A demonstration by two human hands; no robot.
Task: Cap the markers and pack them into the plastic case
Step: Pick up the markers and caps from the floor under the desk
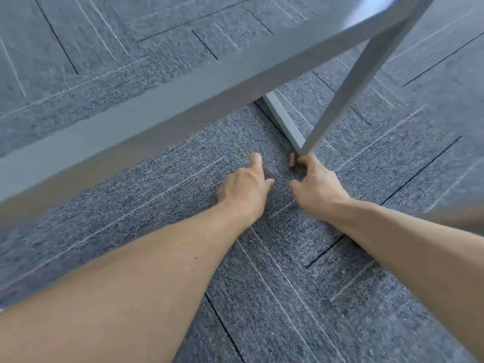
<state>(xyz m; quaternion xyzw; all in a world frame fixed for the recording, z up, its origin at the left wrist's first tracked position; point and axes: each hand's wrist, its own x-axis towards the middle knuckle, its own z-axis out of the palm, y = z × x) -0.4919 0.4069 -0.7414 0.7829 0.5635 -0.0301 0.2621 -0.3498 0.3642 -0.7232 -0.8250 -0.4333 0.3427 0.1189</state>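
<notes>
My left hand [246,187] spreads over the carpet [157,205] — right hand [318,184] beside a small reddish thing [292,160], grip too blurred to tell.

Carpet [131,205]: you see speckled blue-grey tiles, crossed by thin pale stripes and parted by dark seams.
Table frame [183,100]: your view shows it plain pale grey.
Small piece [291,160] by the table foot: you see it pinkish-red, blurred.
</notes>
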